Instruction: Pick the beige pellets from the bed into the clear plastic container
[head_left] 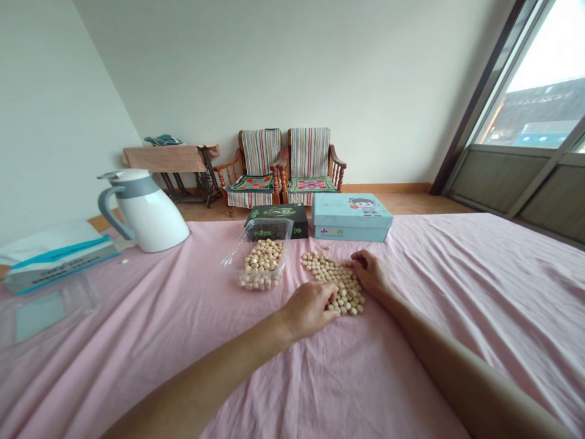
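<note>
A loose pile of small, round, pale beige pieces (346,285) lies on the pink cloth. At the pile's near left edge is my left hand (311,306), its fingers curled and the thumb near them; what lies inside the fingers is hidden. My right hand (371,274) rests at the pile's right edge with bent fingers drawn together, and I cannot make out what they hold. Left of the pile, a clear plastic tub (287,235) contains many more of the same pieces (264,256).
Behind the tub and pile sit a black box (299,221) and a light blue box (351,231). A white and grey jug (148,213) stands at left, beside a tissue pack (64,262) and a clear plastic lid (41,314). Pink cloth (457,286) covers the table.
</note>
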{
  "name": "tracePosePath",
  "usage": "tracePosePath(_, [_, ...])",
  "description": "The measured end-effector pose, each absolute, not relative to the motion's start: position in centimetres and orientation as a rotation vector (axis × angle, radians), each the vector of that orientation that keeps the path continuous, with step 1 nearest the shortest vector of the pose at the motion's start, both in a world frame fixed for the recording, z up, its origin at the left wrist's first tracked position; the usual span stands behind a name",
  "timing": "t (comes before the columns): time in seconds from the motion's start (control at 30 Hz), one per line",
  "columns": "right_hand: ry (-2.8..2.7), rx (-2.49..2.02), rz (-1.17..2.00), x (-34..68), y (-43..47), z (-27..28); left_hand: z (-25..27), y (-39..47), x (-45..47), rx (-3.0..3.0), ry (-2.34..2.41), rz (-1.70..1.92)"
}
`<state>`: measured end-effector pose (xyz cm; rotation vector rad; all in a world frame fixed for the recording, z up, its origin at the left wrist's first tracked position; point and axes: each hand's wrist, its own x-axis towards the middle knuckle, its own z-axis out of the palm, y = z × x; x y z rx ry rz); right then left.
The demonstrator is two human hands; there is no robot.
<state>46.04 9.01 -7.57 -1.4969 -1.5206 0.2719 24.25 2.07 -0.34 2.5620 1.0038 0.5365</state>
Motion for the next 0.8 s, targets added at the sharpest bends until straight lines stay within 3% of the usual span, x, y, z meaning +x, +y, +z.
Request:
tracePosePath(0.23, [-1.529, -1.503, 0.278, 46.1, 9.1, -7.6, 2.6, 2.0, 23.7, 2.664, 0.972, 0.558])
tracePosePath(0.5, [-1.531, -1.51, 0.255, 46.2, 9.4, -8.0, 9.1, 4.1, 19.1, 2.814, 1.514, 1.112])
tracePosePath(0.63, [-1.52, -1.511, 0.271, 46.2, 9.4, -8.0, 7.9, 3.8, 20.0, 2.848, 1.352, 1.099])
tracePosePath(0.8, [-1.532, -1.503, 0.255, 46.2, 9.3, -7.9, 3.0, 2.7, 23.6, 2.915, 0.899, 0.734])
